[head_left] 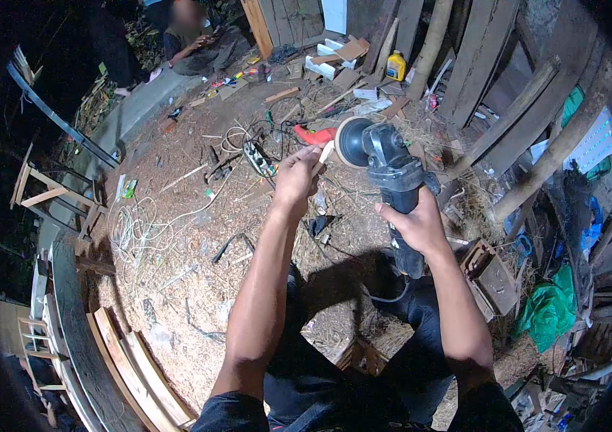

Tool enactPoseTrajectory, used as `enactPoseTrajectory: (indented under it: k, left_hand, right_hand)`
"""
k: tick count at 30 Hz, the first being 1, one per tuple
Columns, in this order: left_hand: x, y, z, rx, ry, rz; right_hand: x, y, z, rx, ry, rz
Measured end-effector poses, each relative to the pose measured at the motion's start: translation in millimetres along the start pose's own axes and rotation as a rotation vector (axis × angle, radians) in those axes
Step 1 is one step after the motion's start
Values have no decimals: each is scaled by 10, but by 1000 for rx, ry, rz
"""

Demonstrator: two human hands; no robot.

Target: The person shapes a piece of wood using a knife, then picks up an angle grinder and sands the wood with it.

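Here we are at what looks like a shaping or smoothing step: the left hand pinches a small pale piece of wood upright between thumb and fingers, right at the round pad of a grinder. The right hand is closed around the tool's dark body, thumb across the top. Whether wood and pad actually touch, or whether the pad is spinning, I can't tell. Judging by this hold, the next move calls for a firm pinch, light, even pressure and fingertips well clear of the pad's rim.

Now the materials: the wood is slim, light and narrow-ended; the pad is broad and dark with a tan face, and the grinder's housing looks scuffed and dusty. Beyond the left hand lies a bright red tool. Underfoot, the ground is rough, strewn with pale shavings, and a thin white cord loops loosely over it. Off to the left, long curved boards show smooth, creamy faces; to the right, a green plastic bag sits crumpled and shiny.
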State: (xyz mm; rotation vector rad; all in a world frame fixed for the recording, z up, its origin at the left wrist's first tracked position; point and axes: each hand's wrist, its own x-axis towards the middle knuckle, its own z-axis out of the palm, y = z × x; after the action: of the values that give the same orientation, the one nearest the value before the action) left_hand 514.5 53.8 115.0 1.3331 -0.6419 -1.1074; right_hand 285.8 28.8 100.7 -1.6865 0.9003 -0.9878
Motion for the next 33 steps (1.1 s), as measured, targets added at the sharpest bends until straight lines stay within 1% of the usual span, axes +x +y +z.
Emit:
enactPoseTrajectory:
  k: [2, 5, 8, 11, 14, 17, 20, 23, 26, 29, 32, 33]
  left_hand:
    - [0, -2, -20, 18, -17, 2]
    - [11, -8, -35, 30, -19, 7]
    - [-3, -11, -16, 6, -13, 3]
    - [1, -10, -47, -10, -36, 13]
    - [34, -36, -65, -10, -36, 21]
    - [52, -46, -38, -14, -24, 6]
    - [19, -29, -14, 7, -24, 5]
    - [31, -26, -77, -22, -5, -4]
    - [44, -55, -77, -49, -8, -1]
    - [75, -66, -64, -31, -12, 9]
    - [52, -56, 1, 21, 13, 18]
    - [60, -65, 2, 40, 24, 17]
  right_hand:
    - [-7, 15, -3, 10, 3, 74]
    - [-8, -80, -19, -15, -5, 80]
    - [-8, 2, -15, -38, 37, 52]
    - [17, 71, -63, -25, 11, 194]
    - [35, 202, -79, -58, 9, 186]
    - [7, -58, -63, 37, -21, 135]
    - [5, -47, -23, -18, 11, 10]
    - [3, 9, -39, -78, 50, 99]
    - [16, 58, -60, -19, 12, 127]
    - [6, 11, -60, -3, 8, 70]
    - [3, 18, -28, -64, 6, -14]
    - [-5, 10, -26, -52, 0, 0]
